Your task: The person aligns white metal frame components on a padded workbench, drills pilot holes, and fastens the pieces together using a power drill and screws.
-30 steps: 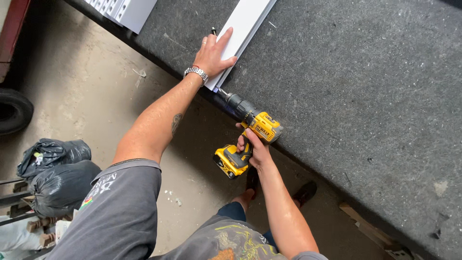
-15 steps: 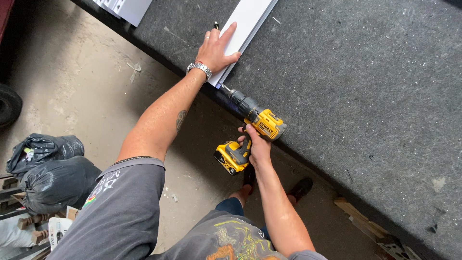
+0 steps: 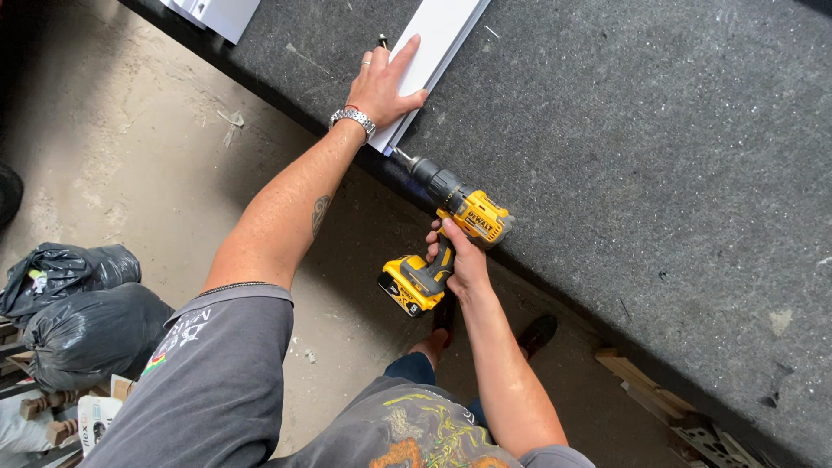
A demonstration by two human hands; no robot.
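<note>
Compared with a second ago, not much has shifted: the drill's nose sits a touch closer to the end of the white board, the left palm is in the same spot on it, and the camera has drifted so the bags sit lower on the left.

Head view, the only one: the left hand (image 3: 384,82) lies flat and spread on the white board (image 3: 438,39), fingers open, thumb pointing out across the face, pinning it down on the dark carpeted bench (image 3: 659,173) right at the bench's near edge. It's pressing, not gripping. There's a metal watch (image 3: 353,120) on that wrist. The board runs from that near edge off toward the top of the frame.

The right hand (image 3: 459,260) is wrapped tight around the handle of the yellow cordless drill (image 3: 451,217), fingers fully closed, index finger up by the trigger as far as I can tell. The bit touches the board's near end, just below the left wrist, with the drill angled up from below the bench edge.

My read is that this is the driving step: bit seated, board braced. The next move calls for steady push in line with the bit and the left hand not letting the board slide.

Black bin bags (image 3: 74,312) sit on the concrete floor (image 3: 130,147) to the left.
</note>
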